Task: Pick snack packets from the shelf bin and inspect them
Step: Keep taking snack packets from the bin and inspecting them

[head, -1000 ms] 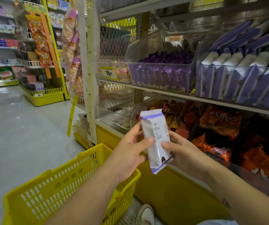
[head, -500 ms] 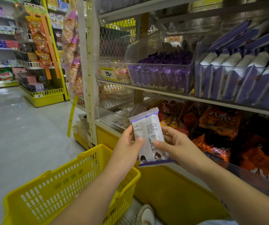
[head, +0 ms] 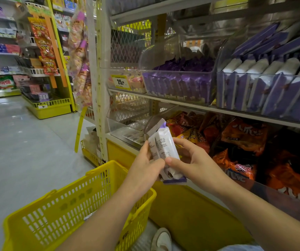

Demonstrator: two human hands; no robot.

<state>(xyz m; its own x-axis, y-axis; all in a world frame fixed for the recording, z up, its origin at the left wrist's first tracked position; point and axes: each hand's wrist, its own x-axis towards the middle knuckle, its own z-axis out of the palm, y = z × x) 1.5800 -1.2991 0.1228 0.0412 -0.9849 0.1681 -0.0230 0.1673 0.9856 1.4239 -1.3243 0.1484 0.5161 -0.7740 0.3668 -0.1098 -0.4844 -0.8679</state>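
Both hands hold one white-and-purple snack packet (head: 163, 151) upright above the yellow basket (head: 73, 205), left hand (head: 145, 169) and right hand (head: 191, 160) fingers pinching its sides (printed back turned up, presumably for reading).

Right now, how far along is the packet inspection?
Done: one white-and-purple packet is off the shelf. In hand: the left hand and right hand hold it upright, printed back facing the camera. Left: the clear bin on the upper shelf holds many similar packets to inspect; what the yellow basket holds is unclear.
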